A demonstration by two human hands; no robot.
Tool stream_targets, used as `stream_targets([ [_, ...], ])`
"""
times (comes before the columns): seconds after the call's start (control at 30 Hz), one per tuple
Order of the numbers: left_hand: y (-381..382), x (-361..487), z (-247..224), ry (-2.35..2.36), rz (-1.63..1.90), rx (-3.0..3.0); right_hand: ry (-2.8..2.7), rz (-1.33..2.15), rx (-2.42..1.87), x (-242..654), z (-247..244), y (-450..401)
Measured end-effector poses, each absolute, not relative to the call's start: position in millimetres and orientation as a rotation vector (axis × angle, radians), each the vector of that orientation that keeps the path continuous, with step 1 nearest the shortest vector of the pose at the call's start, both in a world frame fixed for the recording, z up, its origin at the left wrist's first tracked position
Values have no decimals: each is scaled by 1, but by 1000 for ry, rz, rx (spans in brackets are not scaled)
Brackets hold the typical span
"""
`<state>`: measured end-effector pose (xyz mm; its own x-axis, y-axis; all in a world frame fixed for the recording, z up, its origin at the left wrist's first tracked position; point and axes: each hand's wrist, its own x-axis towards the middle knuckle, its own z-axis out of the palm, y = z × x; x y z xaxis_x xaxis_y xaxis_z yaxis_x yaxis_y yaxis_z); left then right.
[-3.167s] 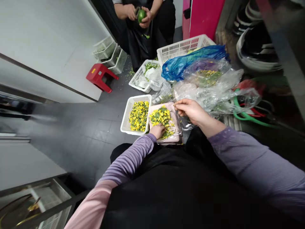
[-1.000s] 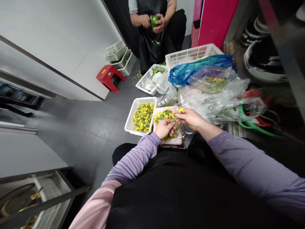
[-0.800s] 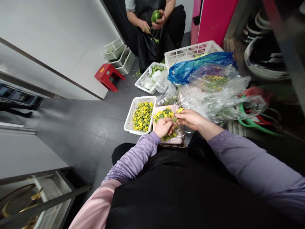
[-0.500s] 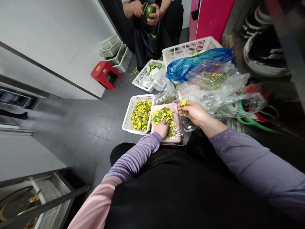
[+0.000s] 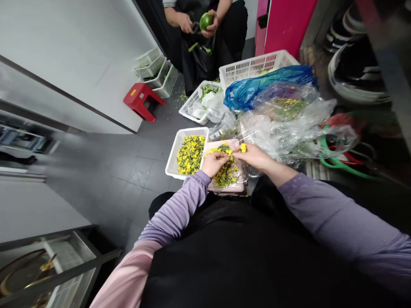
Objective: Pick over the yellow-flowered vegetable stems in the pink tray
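Yellow flowers with green stems (image 5: 226, 175) lie on a pink tray (image 5: 236, 187) partly covered by clear plastic. Above the tray's left part, my left hand (image 5: 214, 163) has its fingers pinched together; whatever they grip is too small to make out. My right hand (image 5: 255, 157) is closed on a yellow flower (image 5: 243, 148) over the tray's right edge, its fingertips close to those of my left hand. Left of the tray, a white basket (image 5: 171, 159) holds a heap of the same flowers.
Clear bags (image 5: 272, 132) and a blue bag (image 5: 250, 92) lie behind my right hand. A white crate (image 5: 231, 72), a smaller basket (image 5: 189, 107) and a red stool (image 5: 136, 100) stand farther back. Opposite, a person holds a green vegetable (image 5: 206, 21).
My left hand has risen from the flowers on the tray and moved slightly left. My right hand has come left with the flower, nearer my left hand. The person opposite has lowered the peeling hand.
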<state>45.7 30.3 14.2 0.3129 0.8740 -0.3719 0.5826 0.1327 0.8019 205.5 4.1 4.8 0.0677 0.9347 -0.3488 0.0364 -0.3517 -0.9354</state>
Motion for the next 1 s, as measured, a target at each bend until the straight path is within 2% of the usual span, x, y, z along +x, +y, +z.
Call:
stream_targets([
  [0.3,13,52,33,1193,505,1085,-878,1508,-1345,195,1,-2],
  [0.57,14,52,35,1206,516,1152,-575,1674,-1159,198,12,0],
  [0.73,14,45,33,1182,465,1287,-480,1769,-1188,201,15,1],
  [0.87,15,46,13,1284,212,1803,-413,1722,-1169,200,16,2],
  [1.0,19,61,-32,1303,-408,2392,-271,1764,-1118,203,19,5],
])
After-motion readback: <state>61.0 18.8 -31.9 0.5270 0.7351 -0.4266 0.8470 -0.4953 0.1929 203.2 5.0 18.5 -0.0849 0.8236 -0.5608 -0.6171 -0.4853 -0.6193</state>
